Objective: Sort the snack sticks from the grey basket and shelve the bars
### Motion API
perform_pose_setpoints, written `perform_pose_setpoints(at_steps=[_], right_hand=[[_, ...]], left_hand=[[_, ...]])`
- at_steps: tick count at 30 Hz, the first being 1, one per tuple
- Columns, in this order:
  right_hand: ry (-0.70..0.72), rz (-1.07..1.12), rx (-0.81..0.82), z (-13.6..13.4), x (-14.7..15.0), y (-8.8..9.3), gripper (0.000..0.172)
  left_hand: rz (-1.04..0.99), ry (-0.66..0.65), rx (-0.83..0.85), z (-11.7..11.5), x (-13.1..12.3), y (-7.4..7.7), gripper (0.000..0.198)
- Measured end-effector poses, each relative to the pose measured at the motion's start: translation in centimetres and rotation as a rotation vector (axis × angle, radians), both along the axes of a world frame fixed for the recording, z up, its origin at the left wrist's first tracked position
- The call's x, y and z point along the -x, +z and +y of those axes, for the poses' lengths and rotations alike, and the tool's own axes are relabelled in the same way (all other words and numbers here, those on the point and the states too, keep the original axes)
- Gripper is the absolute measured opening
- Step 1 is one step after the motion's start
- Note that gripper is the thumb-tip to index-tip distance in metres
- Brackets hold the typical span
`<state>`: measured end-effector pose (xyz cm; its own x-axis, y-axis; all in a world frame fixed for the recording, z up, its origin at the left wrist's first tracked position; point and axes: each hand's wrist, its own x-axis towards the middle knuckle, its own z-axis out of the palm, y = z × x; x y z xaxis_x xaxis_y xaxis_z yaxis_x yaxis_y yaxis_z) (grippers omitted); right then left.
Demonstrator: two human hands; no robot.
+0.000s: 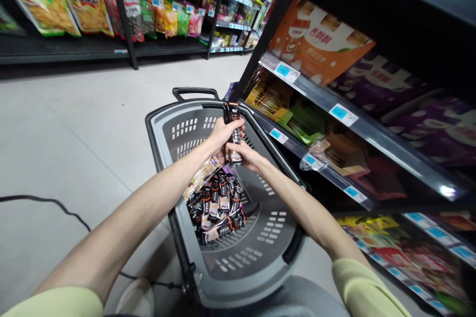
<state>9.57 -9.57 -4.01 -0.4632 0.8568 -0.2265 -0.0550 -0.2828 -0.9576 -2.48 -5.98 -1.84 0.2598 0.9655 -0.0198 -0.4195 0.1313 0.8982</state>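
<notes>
Both my hands are over a grey shopping basket [213, 290], near its far end. Between them stands a small bundle of slim black stick packets [235, 136], printed with white and orange lettering and a cup picture. My left hand [220, 136] grips the bundle from the left, its thumb across the front. From the right and lower down, my right hand [248, 154] closes round the same bundle. Below, a heap of similar black stick packets [223, 198] lies loose in the basket. A gold and clear wrapper [203, 176] lies beside the heap, partly under my left forearm.
Shelves [334, 104] with price tags rise close on the right, holding an orange box [316, 42] and purple packs [439, 109]. Bagged snacks [91, 2] line the far shelves. A black cable [55, 202] crosses the floor at left. My shoe [137, 298] shows below.
</notes>
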Motion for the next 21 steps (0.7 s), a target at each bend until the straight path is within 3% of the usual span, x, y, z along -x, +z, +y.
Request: perform_pose_setpoints(at_steps=[6,13,21], right_hand=[[-0.018,-0.069,-0.067,0.07,0.18,0.05,0.033],[-0.014,-0.080,-0.138,0.16,0.40,0.40,0.030],[-0.078,-0.256,-0.352,0.51,0.02,-0.32,0.031]], left_hand=[[-0.065,-0.069,0.000,0.00,-0.04,-0.06,0.024],[-0.091,-0.037,0.023,-0.30,0.29,0.31,0.034],[-0.036,-0.064,-0.107,-0.29,0.48,0.25,0.039]])
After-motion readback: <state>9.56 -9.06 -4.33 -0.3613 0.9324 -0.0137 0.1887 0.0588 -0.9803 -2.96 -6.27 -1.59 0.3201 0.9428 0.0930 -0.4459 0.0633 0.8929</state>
